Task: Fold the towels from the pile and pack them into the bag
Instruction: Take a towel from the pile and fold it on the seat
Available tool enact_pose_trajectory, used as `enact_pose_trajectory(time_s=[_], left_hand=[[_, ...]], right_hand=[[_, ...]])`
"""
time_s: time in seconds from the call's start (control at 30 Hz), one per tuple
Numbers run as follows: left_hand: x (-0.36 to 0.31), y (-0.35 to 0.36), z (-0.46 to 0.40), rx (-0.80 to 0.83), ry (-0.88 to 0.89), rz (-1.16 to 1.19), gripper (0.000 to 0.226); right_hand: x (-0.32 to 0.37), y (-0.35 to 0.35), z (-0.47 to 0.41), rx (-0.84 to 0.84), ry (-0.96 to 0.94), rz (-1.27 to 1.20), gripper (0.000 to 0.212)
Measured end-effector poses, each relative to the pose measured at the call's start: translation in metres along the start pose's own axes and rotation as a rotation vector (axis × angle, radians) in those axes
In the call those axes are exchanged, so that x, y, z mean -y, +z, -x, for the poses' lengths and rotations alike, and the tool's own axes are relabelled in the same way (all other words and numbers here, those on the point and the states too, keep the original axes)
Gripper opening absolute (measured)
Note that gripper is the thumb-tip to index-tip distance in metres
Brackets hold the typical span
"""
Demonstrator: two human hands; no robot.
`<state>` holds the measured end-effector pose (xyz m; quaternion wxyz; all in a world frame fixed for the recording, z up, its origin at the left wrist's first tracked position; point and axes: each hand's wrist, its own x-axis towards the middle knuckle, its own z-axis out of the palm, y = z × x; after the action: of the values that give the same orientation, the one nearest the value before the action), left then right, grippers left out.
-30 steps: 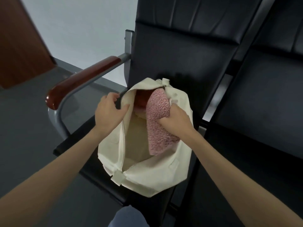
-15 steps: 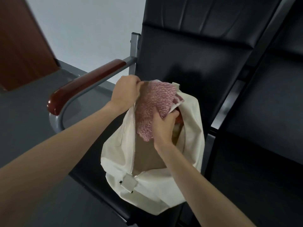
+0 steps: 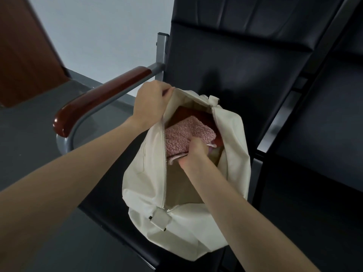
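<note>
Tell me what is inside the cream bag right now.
Inside the cream bag lies a folded pink towel, gripped by the right hand. A dark red item sits behind it. The left hand holds the rim open. Anything beneath the towel is covered.

A folded pink towel (image 3: 186,137) sits inside an unzipped cream bag (image 3: 188,230) on a black chair seat, resting atop a dark red towel (image 3: 196,115).
</note>
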<state>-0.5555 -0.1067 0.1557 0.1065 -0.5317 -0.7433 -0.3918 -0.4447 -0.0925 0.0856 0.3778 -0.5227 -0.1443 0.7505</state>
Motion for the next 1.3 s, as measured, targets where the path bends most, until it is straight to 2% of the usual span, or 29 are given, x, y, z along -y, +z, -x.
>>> enact_pose_trajectory(time_s=[0.1, 0.2, 0.33, 0.4, 0.47, 0.53, 0.67, 0.77, 0.87, 1.0, 1.13, 1.2, 1.3], left_hand=[[0.005, -0.005, 0.0, 0.042, -0.003, 0.029, 0.032], [0.006, -0.01, -0.006, 0.067, 0.023, 0.072, 0.029], [0.0, -0.008, -0.019, 0.052, 0.084, 0.066, 0.03], [-0.001, -0.004, -0.023, 0.07, 0.083, 0.075, 0.028], [0.002, 0.0, -0.022, 0.128, 0.081, 0.08, 0.029], [0.007, 0.004, -0.019, 0.151, 0.075, 0.059, 0.033], [0.015, 0.005, -0.01, 0.131, 0.035, 0.098, 0.029], [0.014, 0.003, -0.007, 0.12, 0.028, 0.13, 0.024], [0.014, 0.0, -0.006, 0.122, 0.041, 0.108, 0.027], [0.013, -0.005, -0.006, 0.125, 0.072, 0.14, 0.027], [0.004, -0.003, -0.006, 0.17, 0.113, 0.083, 0.026], [0.009, -0.003, -0.005, 0.168, 0.091, 0.036, 0.024], [0.017, -0.004, -0.004, 0.158, 0.049, 0.049, 0.024]], right_hand=[[0.009, 0.0, 0.001, 0.059, -0.08, -0.124, 0.039], [0.02, 0.02, 0.001, 0.039, -0.066, -0.313, 0.043], [0.032, 0.042, 0.006, 0.021, -0.121, -0.348, 0.043], [0.04, 0.046, 0.004, -0.052, -0.161, -0.364, 0.045], [0.041, 0.044, -0.006, -0.097, -0.126, -0.396, 0.053], [0.041, 0.042, -0.008, -0.047, -0.06, -0.42, 0.062], [0.038, 0.038, -0.002, -0.149, -0.036, -0.236, 0.062], [0.035, 0.038, 0.002, -0.134, -0.012, -0.105, 0.051], [0.036, 0.034, 0.007, -0.162, 0.001, -0.116, 0.04], [0.045, 0.041, 0.018, -0.151, -0.048, -0.344, 0.044], [0.039, 0.048, 0.007, -0.221, -0.057, -0.298, 0.048], [0.041, 0.044, 0.012, -0.179, -0.04, -0.184, 0.047], [0.041, 0.028, 0.019, -0.023, -0.043, 0.036, 0.033]])
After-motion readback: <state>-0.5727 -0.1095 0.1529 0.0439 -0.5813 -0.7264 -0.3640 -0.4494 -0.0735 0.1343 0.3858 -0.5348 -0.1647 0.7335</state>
